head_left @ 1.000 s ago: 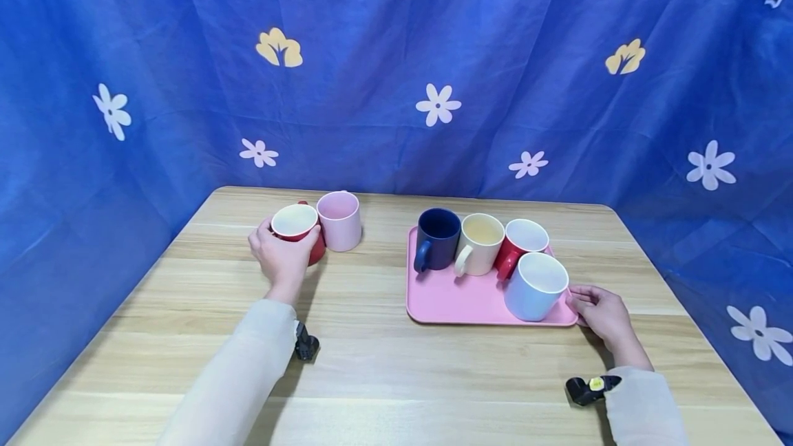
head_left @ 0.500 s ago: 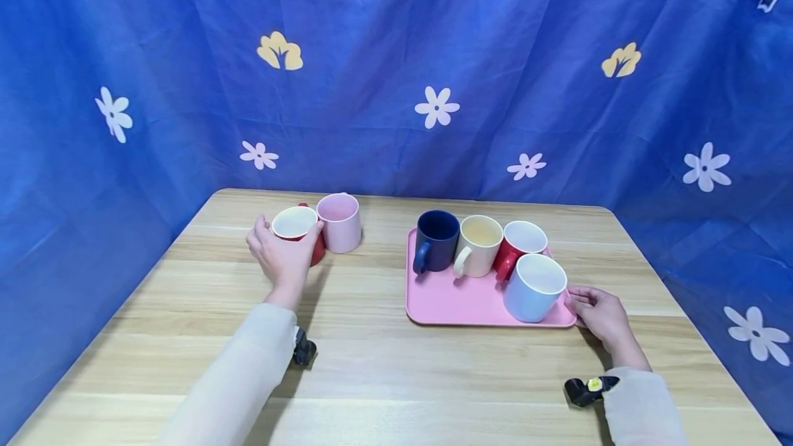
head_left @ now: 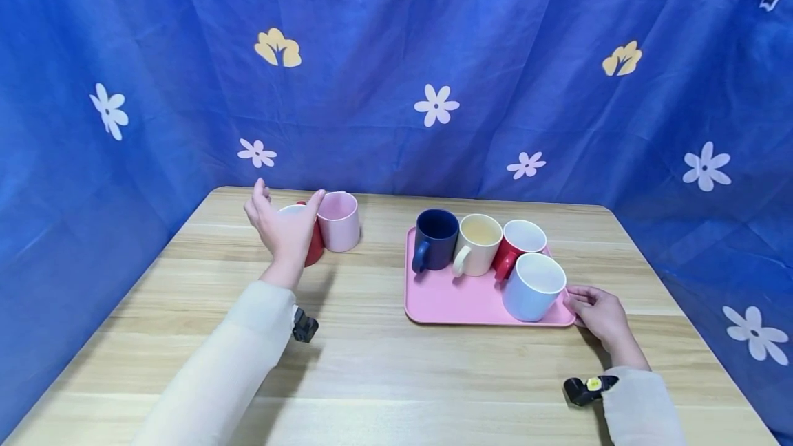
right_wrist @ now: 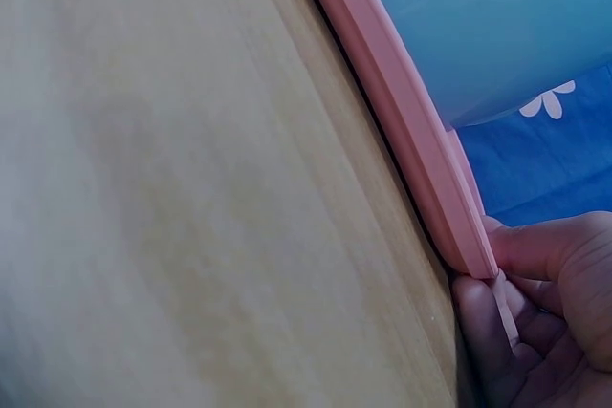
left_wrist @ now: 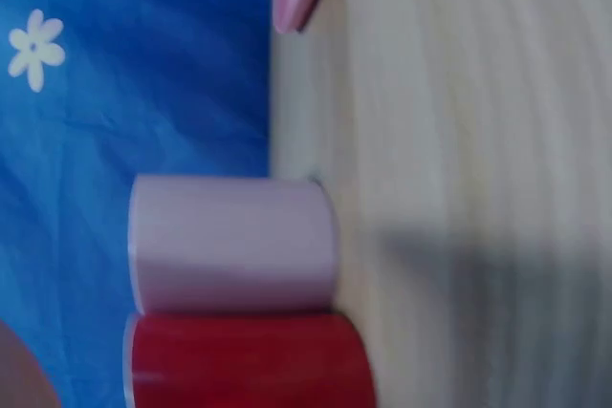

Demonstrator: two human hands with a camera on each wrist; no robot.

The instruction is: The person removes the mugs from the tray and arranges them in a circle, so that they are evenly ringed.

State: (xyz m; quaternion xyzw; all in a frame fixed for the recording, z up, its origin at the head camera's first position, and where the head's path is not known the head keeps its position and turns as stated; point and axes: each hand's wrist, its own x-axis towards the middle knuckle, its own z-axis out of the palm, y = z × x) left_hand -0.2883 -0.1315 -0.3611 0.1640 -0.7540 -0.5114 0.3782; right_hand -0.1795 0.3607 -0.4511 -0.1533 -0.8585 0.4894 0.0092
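My left hand (head_left: pixel 281 226) is raised above the red mug (head_left: pixel 314 246) at the table's left, thumb and fingers spread apart, and hides much of it. In the left wrist view that red mug (left_wrist: pixel 249 360) stands against the pink mug (left_wrist: pixel 234 246). My right hand (head_left: pixel 601 315) pinches the right edge of the pink tray (head_left: pixel 458 301); the right wrist view shows the thumb above the tray rim (right_wrist: pixel 430 160) and fingers beneath. On the tray stand a navy mug (head_left: pixel 436 239), a cream mug (head_left: pixel 480 250), another red mug (head_left: pixel 504 257) and a light blue mug (head_left: pixel 533 291).
The wooden table (head_left: pixel 372 377) reaches back to a blue curtain (head_left: pixel 353 88) with printed flowers. A stretch of bare tabletop lies between the pink mug and the tray. The tray's front left part is bare.
My left hand has let go of the red mug and risen up and away from it; the mug stays beside the pink one. My right hand and the tray have not visibly moved.
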